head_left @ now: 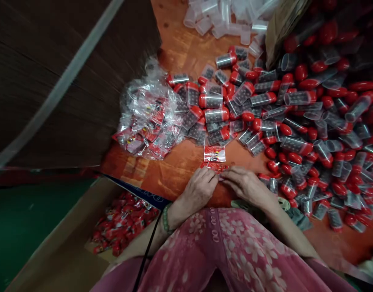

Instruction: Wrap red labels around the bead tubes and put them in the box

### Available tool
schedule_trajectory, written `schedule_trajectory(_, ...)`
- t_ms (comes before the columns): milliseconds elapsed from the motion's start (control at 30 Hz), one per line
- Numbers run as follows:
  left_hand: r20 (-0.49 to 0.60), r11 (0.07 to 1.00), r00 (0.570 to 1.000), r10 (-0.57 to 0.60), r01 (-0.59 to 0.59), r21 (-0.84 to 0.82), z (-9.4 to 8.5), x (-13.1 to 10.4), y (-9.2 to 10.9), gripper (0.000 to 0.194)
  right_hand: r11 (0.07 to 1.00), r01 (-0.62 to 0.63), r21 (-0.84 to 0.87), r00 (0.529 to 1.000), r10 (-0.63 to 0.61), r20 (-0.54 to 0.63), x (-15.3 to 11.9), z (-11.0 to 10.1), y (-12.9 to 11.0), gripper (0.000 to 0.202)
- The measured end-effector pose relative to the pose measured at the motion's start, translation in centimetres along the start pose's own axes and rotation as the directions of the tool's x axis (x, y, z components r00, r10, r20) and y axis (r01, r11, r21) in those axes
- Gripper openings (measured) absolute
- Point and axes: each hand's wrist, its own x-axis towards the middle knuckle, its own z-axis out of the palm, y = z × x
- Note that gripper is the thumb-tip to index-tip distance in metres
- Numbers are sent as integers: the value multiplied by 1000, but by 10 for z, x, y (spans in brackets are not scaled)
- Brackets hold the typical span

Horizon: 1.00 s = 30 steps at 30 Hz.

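Observation:
My left hand (203, 184) is closed, its fingertips pressed on a small red printed plastic wrapper (215, 165) at the front of the orange table. From the other side my right hand (243, 183) pinches the near edge of the same wrapper, and the two hands' fingertips almost meet. My fingers cover most of its lower part. Just beyond lies a second flat red printed wrapper (214, 153) with a pale picture on it. To the left spreads a pile of clear and red wrappers (151, 121).
Clear tubes with red caps and dark beads (215, 100) heap across the middle and right. Empty clear tubes (224, 18) lie at the back. A large dark box (67, 81) stands at left. Below it, an open carton (64, 239) holds red wrapped pieces (122, 225).

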Motion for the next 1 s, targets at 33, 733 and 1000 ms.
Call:
schedule_trajectory(33, -24, 1000, 1000, -13, 12, -22, 1, 1, -1, 12, 1000, -16, -20, 1000, 16, -2, 7, -9, 2, 21)
schedule_trajectory(733, -126, 912, 960, -251, 191, -362, 0, 15, -7, 22, 892, 70, -447, 997, -81, -6, 95, -36, 12, 16)
schedule_trajectory(1000, -189, 646, 875, -445, 168, -745, -26, 20, -9, 11, 932, -99, 350, 789, 288, -543, 12, -42, 1, 43)
